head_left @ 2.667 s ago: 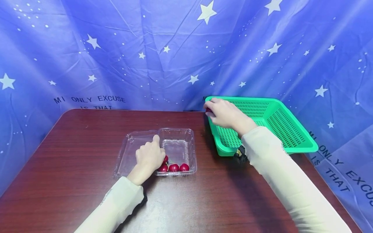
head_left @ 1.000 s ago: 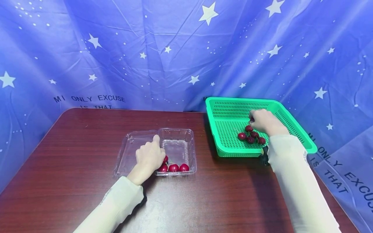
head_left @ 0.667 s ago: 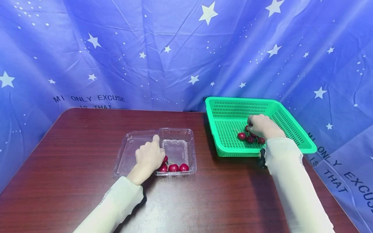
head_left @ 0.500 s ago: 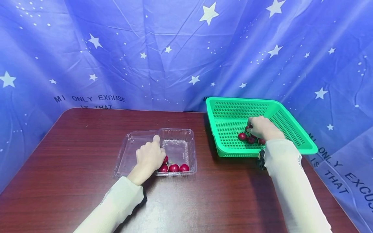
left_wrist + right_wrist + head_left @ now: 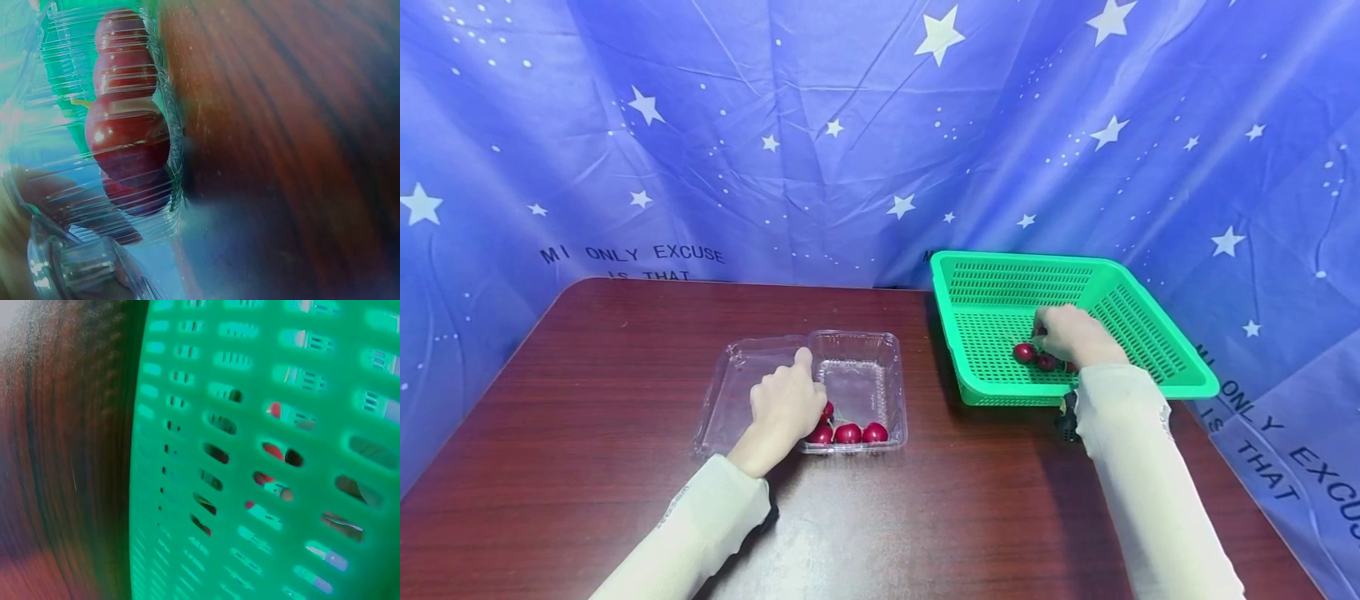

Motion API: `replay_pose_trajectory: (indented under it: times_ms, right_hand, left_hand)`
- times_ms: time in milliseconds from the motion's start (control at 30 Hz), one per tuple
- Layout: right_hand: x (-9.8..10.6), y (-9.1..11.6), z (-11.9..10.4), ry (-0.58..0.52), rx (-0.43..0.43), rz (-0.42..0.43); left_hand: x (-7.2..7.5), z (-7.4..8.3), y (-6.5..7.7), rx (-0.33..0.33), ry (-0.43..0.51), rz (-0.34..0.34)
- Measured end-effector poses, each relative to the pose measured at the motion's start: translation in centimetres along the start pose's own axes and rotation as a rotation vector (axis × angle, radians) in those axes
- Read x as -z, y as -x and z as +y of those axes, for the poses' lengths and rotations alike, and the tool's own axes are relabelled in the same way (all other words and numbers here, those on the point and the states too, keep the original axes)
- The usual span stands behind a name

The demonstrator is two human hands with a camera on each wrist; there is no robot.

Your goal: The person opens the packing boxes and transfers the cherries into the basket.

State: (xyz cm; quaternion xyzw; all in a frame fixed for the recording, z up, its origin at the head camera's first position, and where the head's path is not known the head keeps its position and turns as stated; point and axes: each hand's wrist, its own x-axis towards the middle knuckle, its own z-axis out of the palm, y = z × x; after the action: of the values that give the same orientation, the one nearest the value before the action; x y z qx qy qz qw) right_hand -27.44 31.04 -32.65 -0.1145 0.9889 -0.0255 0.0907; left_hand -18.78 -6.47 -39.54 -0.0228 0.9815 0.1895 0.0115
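Observation:
My left hand grips the side of a clear plastic clamshell box, where its flat lid joins the tray. Several red cherries sit along the near wall of that tray; the left wrist view shows cherries through the ribbed plastic, with a finger behind it. In the green basket, my right hand reaches down with bent fingers over dark red cherries. A cherry shows at its fingertips, whose hold is hidden. Through the slots of the basket, the right wrist view gives only red bits.
The box's lid lies flat to the left of the tray. Both containers stand on a dark red wooden table, apart from each other. A blue star-patterned curtain hangs behind and at both sides.
The right hand, earlier at the basket's left rim with a cherry, has moved right inside the basket, then down and slightly left onto the cherries. The left hand and box stay put.

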Motion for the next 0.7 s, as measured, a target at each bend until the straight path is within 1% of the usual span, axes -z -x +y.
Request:
replay_pose_trajectory:
  times_ms: [133,467,700]
  right_hand:
    - [-0.08,0.07,-0.11,0.007,-0.011,-0.002]
    - [-0.36,0.18,0.15,0.032,-0.034,-0.021]
    - [-0.09,0.30,0.32,0.017,-0.038,-0.021]
  left_hand:
    - [0.02,-0.02,-0.04,0.003,0.000,-0.007]
    - [-0.07,-0.04,-0.04,0.001,0.003,0.005]
    - [-0.03,0.02,-0.08,0.005,0.002,0.001]
